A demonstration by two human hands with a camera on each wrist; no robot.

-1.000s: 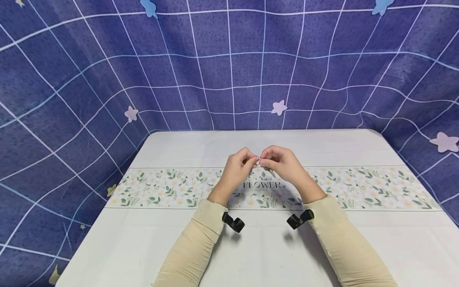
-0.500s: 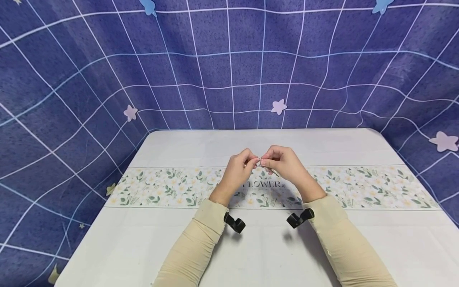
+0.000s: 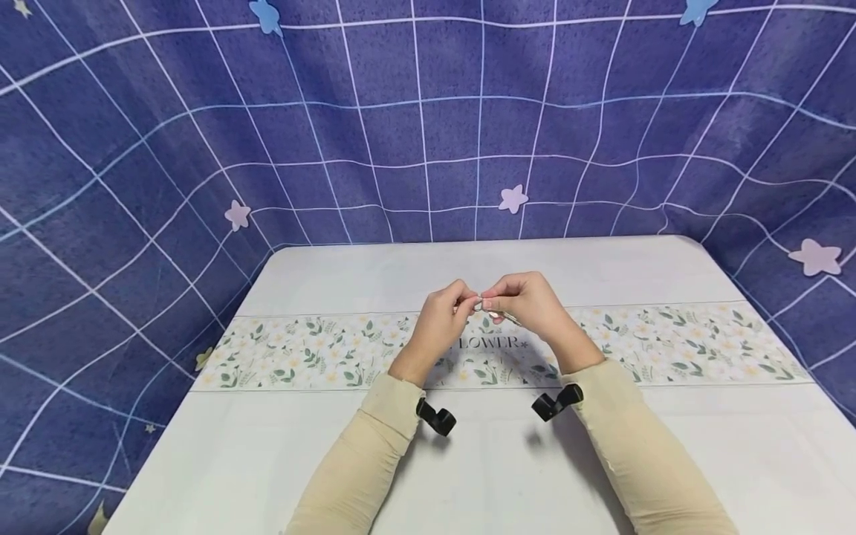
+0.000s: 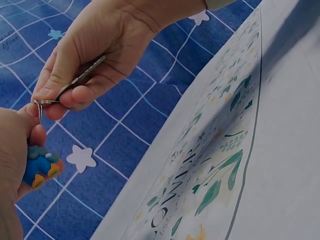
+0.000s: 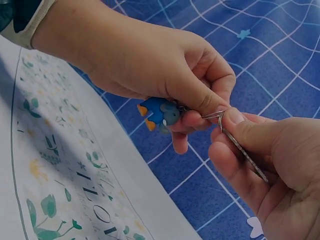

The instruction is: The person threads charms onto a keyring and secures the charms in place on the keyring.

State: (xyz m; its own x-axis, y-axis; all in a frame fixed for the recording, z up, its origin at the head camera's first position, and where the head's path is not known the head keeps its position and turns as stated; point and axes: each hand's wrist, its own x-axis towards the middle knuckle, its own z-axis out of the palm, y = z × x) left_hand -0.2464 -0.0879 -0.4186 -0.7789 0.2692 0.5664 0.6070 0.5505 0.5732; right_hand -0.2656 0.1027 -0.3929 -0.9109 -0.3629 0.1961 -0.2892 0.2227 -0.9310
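Both hands are raised above the table with fingertips almost meeting. My left hand (image 3: 441, 316) pinches a metal split ring (image 4: 40, 111). A blue elephant-like charm (image 5: 159, 112) with orange feet hangs from a short chain by the left fingers, partly hidden by them in the left wrist view. My right hand (image 3: 528, 301) pinches a slim metal key (image 4: 82, 79), seen nearly edge-on, its end at the ring. In the right wrist view the key (image 5: 245, 155) lies along the right fingers. Whether the key is threaded on the ring is too small to tell.
Below the hands is a white table covering (image 3: 301, 446) with a floral band (image 3: 301, 349) lettered FLOWER. A blue gridded curtain (image 3: 374, 134) with stars stands behind and at the sides. Black wrist mounts (image 3: 436, 417) stick out from the sleeves.
The head view has shifted slightly. Both hands stay together in nearly the same place, and more of the key shows below the right hand.
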